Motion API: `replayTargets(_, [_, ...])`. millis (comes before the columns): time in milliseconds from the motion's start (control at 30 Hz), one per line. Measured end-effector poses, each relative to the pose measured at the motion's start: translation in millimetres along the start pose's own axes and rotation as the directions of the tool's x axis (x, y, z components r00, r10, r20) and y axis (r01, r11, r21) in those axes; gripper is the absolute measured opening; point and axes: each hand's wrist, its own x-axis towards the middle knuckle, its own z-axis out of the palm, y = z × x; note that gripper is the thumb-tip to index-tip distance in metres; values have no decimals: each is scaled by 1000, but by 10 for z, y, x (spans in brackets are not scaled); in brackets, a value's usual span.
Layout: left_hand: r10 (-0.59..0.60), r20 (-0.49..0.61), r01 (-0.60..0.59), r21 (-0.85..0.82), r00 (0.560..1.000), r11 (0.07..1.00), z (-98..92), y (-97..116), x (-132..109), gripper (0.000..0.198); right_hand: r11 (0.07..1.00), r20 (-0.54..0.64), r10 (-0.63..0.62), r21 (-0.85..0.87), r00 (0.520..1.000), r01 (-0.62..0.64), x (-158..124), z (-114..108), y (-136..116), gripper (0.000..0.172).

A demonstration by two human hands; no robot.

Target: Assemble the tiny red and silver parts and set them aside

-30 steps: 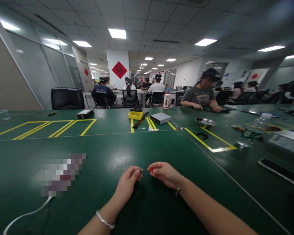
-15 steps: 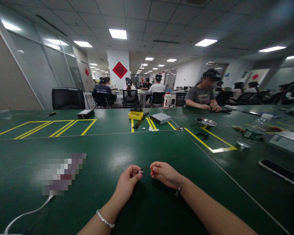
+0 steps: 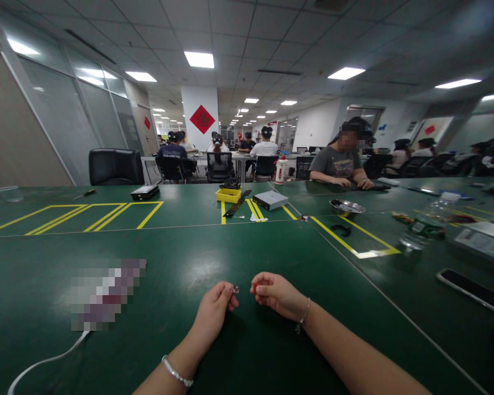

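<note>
Both hands are over the near part of the green counter [image 3: 168,258], raised a little as far as one can judge; contact with the surface cannot be confirmed.

Left hand [image 3: 214,307]: thumb and fingers closed on a small metallic piece [image 3: 236,288], which projects from the fingertips toward the right hand [image 3: 278,296]. Right hand: fingers curled, thumb pressed in, pinching a small orange piece [image 3: 256,287], mostly covered by the fingers.

Key relation: the two pieces face each other across a narrow gap, apart, at about the same level in the view. The metallic piece lies to the left of the orange one, each nearest to the hand that grips it. Long axis of either: too small and too covered to tell.

Surroundings: the counter between the hands and the yellow marking tape carries no other object near the fingers. Beyond, a yellow tray [image 3: 228,198] stands near a grey box-shaped unit [image 3: 271,200]. Farther right, a metal bowl [image 3: 352,212]; on the left, a pixelated flat object [image 3: 109,293] with a white cable [image 3: 82,336].
</note>
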Motion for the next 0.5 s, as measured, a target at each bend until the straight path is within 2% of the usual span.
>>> replayTargets(233, [-33, 48, 37, -97, 998, 995, 7, 16, -3, 15, 1000, -5, 6, -26, 1000, -6, -5, 16, -8, 21])
replayTargets(367, [-35, 25, 36, -49, 999, 998, 7, 7, 3, 14, 1000, 7, 3, 22, 1000, -3, -10, 9, -13, 20])
replayTargets(500, [-11, 4, 11, -15, 1000, 1000, 2, -18, 10, 14, 1000, 8, 23, -3, 1000, -23, 2, -5, -1, 20])
